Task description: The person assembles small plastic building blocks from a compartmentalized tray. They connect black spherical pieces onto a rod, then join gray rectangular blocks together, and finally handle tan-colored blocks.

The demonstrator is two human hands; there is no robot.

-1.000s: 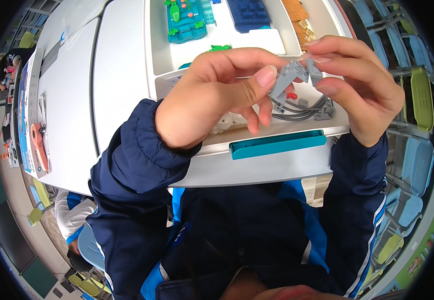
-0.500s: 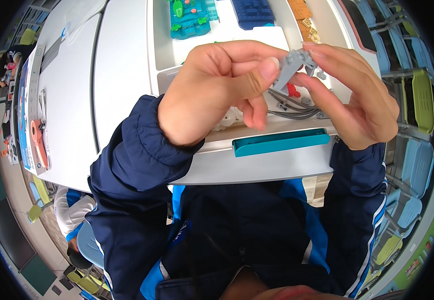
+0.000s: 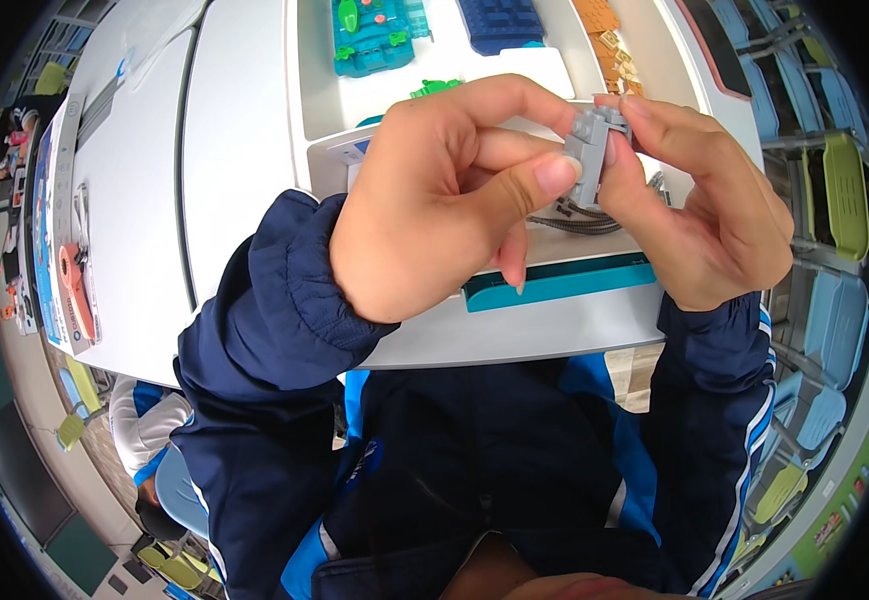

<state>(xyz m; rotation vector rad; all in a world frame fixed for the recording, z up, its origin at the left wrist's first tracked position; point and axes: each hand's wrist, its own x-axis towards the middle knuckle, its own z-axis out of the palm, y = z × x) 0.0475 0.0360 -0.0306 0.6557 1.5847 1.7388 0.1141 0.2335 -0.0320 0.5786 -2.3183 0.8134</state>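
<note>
Between my hands, over the front compartment of a white sorting tray (image 3: 306, 80), is a small assembly of grey toy building bricks (image 3: 587, 160). It stands almost upright, studs showing near its top. My left hand (image 3: 444, 200) pinches its left side between thumb and fingers. From the other side, the thumb and fingertips of my right hand (image 3: 709, 205) close on its upper right part. My fingertips hide some of the piece. Dark grey cables (image 3: 582, 225) lie in the compartment beneath it, partly covered by my hands.
Behind my hands the tray holds translucent teal pieces (image 3: 369, 50), green pieces (image 3: 436, 88), dark blue bricks (image 3: 501, 28) and tan bricks (image 3: 619, 65). A teal handle (image 3: 564, 284) is on its front. Orange scissors (image 3: 76, 285) lie far left. A person in white (image 3: 149, 425) sits lower left.
The grey brick assembly has turned from slanted to nearly upright. My left hand has shifted slightly right and down, and my right fingers have bent in closer around the top.
</note>
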